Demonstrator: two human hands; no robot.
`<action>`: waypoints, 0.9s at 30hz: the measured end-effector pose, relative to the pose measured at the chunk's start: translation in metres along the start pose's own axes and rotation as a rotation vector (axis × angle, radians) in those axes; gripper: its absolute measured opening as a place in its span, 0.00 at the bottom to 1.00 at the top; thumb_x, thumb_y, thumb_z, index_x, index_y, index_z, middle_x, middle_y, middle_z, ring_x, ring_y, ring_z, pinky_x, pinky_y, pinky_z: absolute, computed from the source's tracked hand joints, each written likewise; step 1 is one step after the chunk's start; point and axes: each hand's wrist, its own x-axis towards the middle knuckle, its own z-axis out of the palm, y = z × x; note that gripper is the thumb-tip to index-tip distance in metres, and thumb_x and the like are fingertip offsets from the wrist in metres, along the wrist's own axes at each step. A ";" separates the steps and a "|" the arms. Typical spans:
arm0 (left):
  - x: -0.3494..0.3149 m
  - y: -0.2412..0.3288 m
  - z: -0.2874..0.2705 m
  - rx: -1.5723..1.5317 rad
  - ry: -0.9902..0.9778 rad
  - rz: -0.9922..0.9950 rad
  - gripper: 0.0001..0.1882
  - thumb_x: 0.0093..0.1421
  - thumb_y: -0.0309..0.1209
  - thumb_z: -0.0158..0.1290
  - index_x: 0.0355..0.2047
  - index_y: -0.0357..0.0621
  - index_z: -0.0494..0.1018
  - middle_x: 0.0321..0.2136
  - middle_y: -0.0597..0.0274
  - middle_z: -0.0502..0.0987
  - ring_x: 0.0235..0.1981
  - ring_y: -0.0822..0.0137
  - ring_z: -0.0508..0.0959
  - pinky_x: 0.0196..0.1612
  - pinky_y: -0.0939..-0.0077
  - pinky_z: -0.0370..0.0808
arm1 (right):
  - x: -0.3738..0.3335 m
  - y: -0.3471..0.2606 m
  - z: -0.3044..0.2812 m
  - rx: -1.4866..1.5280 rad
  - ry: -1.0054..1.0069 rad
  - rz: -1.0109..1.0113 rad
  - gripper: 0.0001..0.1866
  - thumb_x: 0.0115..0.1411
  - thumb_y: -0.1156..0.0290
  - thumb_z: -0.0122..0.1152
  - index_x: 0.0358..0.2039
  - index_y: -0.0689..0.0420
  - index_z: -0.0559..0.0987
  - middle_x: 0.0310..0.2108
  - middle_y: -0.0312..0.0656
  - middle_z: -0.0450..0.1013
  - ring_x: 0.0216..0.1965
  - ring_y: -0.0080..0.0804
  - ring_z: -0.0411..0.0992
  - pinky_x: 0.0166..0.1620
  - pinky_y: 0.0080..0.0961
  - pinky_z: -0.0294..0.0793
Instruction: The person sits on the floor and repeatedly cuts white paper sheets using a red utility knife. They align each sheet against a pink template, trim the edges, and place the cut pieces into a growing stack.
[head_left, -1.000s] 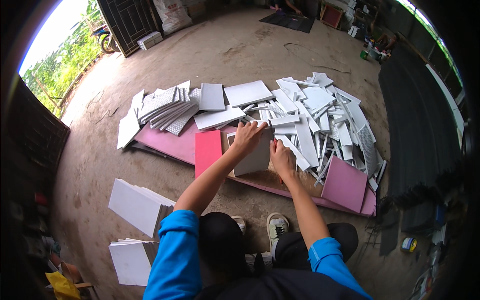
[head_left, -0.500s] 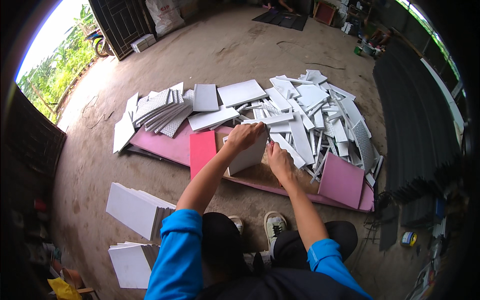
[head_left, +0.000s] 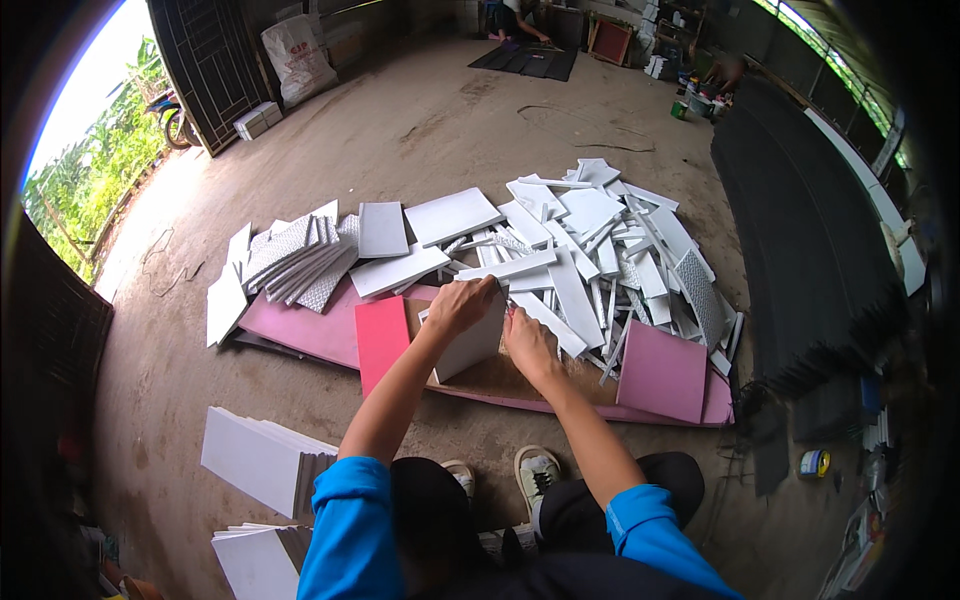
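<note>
A white foam-like panel [head_left: 474,345] stands tilted on the brown board [head_left: 520,385]. My left hand [head_left: 463,306] is closed on the panel's top edge. Close by at the panel's right edge, my right hand [head_left: 532,343] is wrapped round a small red-handled knife [head_left: 511,311]; its blade is mostly hidden. Just left of the panel lies a red rectangular sheet [head_left: 381,340]. The pink sheet [head_left: 300,328] extends under the board, and a separate pink square [head_left: 662,372] rests at its right end.
Beyond my hands lies a heap of white offcuts and strips [head_left: 590,250]. Textured pieces [head_left: 300,262] are fanned at the left. Two white panel stacks [head_left: 260,460] sit near my left knee. Dark corrugated sheets [head_left: 800,260] line the right. Another person [head_left: 515,20] works far back.
The view has tilted up slightly, so the scene sits lower and further left. Both hands keep their hold at the panel, with the right hand slightly lower along its edge.
</note>
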 end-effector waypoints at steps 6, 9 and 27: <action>-0.002 0.011 -0.001 0.001 -0.041 0.027 0.12 0.57 0.36 0.45 0.38 0.41 0.65 0.24 0.50 0.76 0.23 0.50 0.77 0.23 0.58 0.73 | 0.022 0.008 -0.004 0.044 -0.127 -0.005 0.18 0.60 0.63 0.39 0.34 0.64 0.73 0.28 0.62 0.72 0.33 0.60 0.72 0.38 0.48 0.71; -0.005 0.013 0.003 0.027 -0.026 0.041 0.14 0.57 0.35 0.46 0.40 0.40 0.64 0.25 0.51 0.76 0.24 0.52 0.77 0.23 0.59 0.74 | 0.025 0.010 -0.005 0.035 -0.167 0.010 0.19 0.60 0.62 0.39 0.34 0.65 0.74 0.30 0.62 0.72 0.35 0.59 0.72 0.40 0.48 0.71; 0.007 0.002 0.003 0.136 -0.051 0.111 0.15 0.55 0.31 0.45 0.43 0.44 0.65 0.23 0.53 0.76 0.22 0.53 0.78 0.23 0.60 0.75 | 0.015 0.015 0.011 -0.026 0.055 -0.029 0.13 0.59 0.64 0.44 0.35 0.62 0.68 0.25 0.61 0.72 0.29 0.59 0.73 0.33 0.49 0.72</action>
